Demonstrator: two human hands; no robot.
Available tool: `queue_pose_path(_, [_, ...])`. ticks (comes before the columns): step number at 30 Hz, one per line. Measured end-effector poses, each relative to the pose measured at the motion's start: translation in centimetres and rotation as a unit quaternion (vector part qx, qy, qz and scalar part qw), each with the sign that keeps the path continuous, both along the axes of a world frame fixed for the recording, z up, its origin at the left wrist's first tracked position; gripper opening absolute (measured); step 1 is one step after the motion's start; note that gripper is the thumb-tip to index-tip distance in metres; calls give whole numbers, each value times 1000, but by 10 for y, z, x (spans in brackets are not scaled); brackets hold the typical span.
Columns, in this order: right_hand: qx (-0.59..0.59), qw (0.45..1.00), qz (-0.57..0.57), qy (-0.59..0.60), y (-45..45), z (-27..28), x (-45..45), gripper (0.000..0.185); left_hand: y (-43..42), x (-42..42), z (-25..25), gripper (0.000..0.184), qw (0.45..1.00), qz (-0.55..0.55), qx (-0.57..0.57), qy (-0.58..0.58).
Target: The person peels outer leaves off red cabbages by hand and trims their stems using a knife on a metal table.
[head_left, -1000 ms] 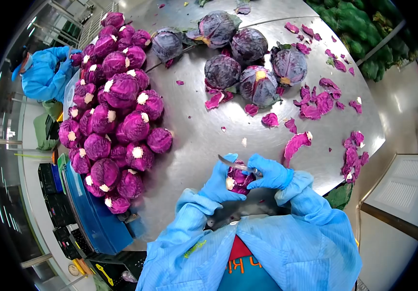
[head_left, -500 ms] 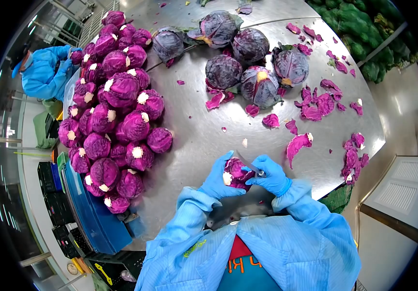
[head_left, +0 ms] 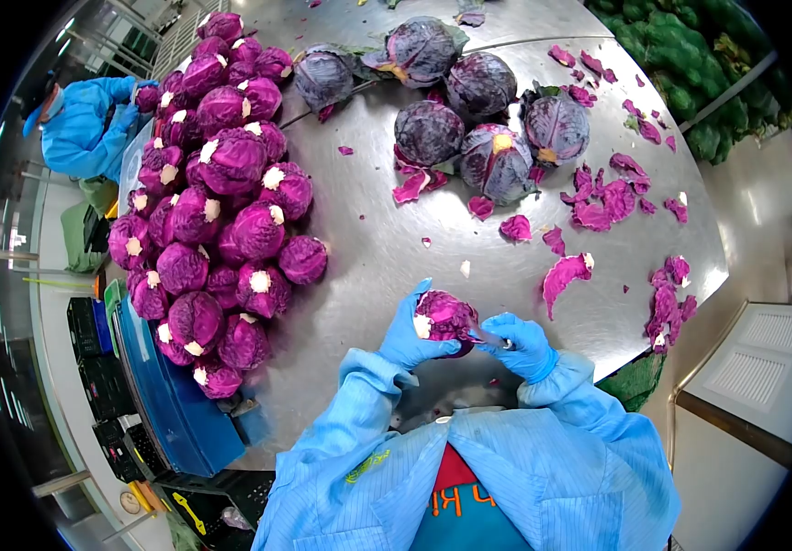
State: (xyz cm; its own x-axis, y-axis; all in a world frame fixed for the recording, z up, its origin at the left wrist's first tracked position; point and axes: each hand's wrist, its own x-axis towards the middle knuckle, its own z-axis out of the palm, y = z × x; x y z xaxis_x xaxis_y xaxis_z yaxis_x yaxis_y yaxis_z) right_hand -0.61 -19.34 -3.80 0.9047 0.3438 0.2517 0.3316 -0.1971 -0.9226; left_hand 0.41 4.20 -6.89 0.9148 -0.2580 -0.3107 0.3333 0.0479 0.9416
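Observation:
My left hand (head_left: 407, 334), in a blue glove, is wrapped round a small red cabbage (head_left: 449, 314) from its left side. The cabbage's pale cut stem faces left, beside my thumb. Gloved in blue too, my right hand (head_left: 524, 349) grips a knife (head_left: 495, 341) at the cabbage's right side. Much of the knife's blade and handle is hidden by the cabbage and my fingers. A small white scrap (head_left: 466, 268) lies on the metal table (head_left: 368, 248) just beyond my hands.
Trimmed red cabbages (head_left: 230, 165) form a large pile at left. Darker untrimmed cabbages (head_left: 428, 133) stand at the far middle, with loose purple leaves (head_left: 602, 207) to their right. A co-worker in blue (head_left: 88, 129) is beyond the pile. Blue bin (head_left: 180, 413) at left edge; green net sacks (head_left: 662, 69) at far right.
The cabbage has turned in my left hand and shows more of its round purple side. My right hand has shifted slightly right and down, with the knife now lying flatter against the cabbage's right side.

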Motion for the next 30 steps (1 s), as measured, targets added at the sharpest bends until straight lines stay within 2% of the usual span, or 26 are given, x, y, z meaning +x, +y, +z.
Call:
queue_pose_path(4, [65, 994, -15, 84, -3, -2, -5, 28, -2, -3, -2, 121, 997, -1, 63, -38])
queue_pose_path(7, [51, 996, -42, 67, -10, -10, -8, 30, -7, -4, -2, 120, 999, 36, 32, 12])
queue_pose_path(13, [30, 991, -117, 53, -20, -27, -10, 28, -13, -5, 5, 118, 985, 34, 161, -51])
queue_pose_path(16, [54, 991, -119, 37, -23, -28, -7, 28, -14, -6, 6, 115, 994, 67, 89, -1])
queue_pose_path(19, [-17, 984, -176, 26, -43, -21, -5, 24, -8, 1, 4, 112, 979, 145, -97, 105])
queue_pose_path(20, [-42, 975, -218, 32, -57, -27, -4, 27, -3, 3, 6, 111, 972, 152, -122, 131])
queue_pose_path(23, [-139, 935, -325, 13, -84, -32, 6, 38, 0, 6, 17, 112, 973, 133, -117, 148])
queue_pose_path(25, [-229, 899, -371, -41, -79, -2, 20, 50, -1, 5, 12, 113, 980, 111, -95, 133])
queue_pose_path(28, [-178, 940, -233, 173, -38, 26, 18, 68, -6, 3, 15, 115, 986, 106, -48, 116])
queue_pose_path(30, [-103, 951, -136, 256, -3, 29, 17, 75, -2, -4, 0, 116, 990, 54, 113, 65])
